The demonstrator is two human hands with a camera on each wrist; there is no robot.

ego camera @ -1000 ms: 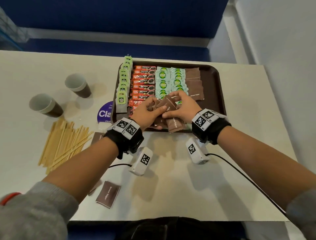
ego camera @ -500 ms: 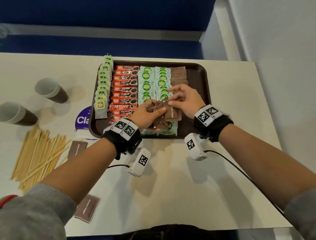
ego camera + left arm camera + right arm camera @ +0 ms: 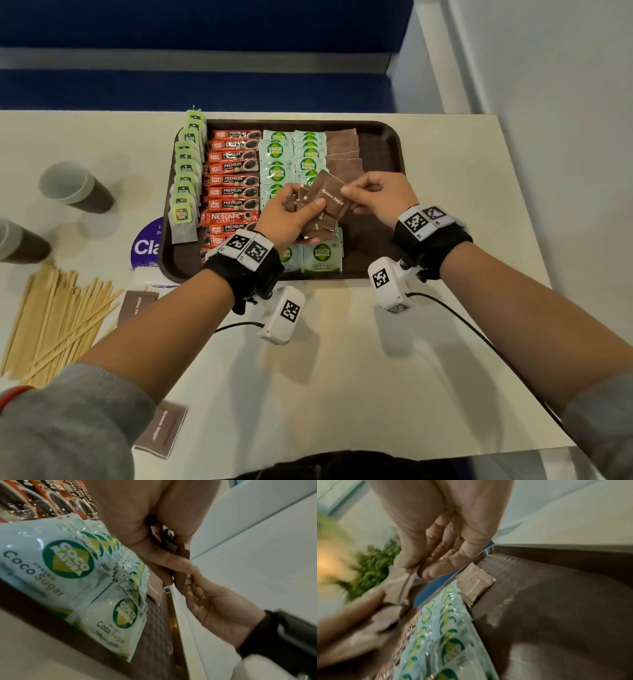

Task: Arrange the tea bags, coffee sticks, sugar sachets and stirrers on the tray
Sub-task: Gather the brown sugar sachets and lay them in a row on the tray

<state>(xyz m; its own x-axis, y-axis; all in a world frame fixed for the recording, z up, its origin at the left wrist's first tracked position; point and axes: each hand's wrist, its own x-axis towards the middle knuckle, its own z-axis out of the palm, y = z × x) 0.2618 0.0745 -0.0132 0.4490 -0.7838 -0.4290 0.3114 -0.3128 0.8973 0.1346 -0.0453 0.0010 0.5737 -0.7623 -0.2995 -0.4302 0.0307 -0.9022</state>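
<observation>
The left hand (image 3: pixel 284 219) curls around a fanned bunch of brown paper sugar sachets (image 3: pixel 320 219), thumb pressed across their face. The right hand (image 3: pixel 380 198) pinches the upper right corner of the topmost brown sachet printed "Brown Sugar" (image 3: pixel 330 197) between thumb and forefinger, its other fingers loosely bent. Both hands hover above the near middle of the dark brown plastic tray (image 3: pixel 387 150).

Beyond the right hand's fingertips, a short row of flat brown sachets (image 3: pixel 342 149) lies on the tray. Under and beyond the left hand run two columns of pale green coco sugar sachets (image 3: pixel 277 171); further left of it come the red coffee sticks (image 3: pixel 233 180), then the green-tagged tea bags (image 3: pixel 186 181) along the tray's left edge.

Well to the left of the left hand, on the cream tabletop (image 3: pixel 342 377), lies a loose pile of wooden stirrers (image 3: pixel 58 325), with two brown paper cups (image 3: pixel 73 188) beyond. Two more brown sachets (image 3: pixel 161 430) lie beside the left forearm.
</observation>
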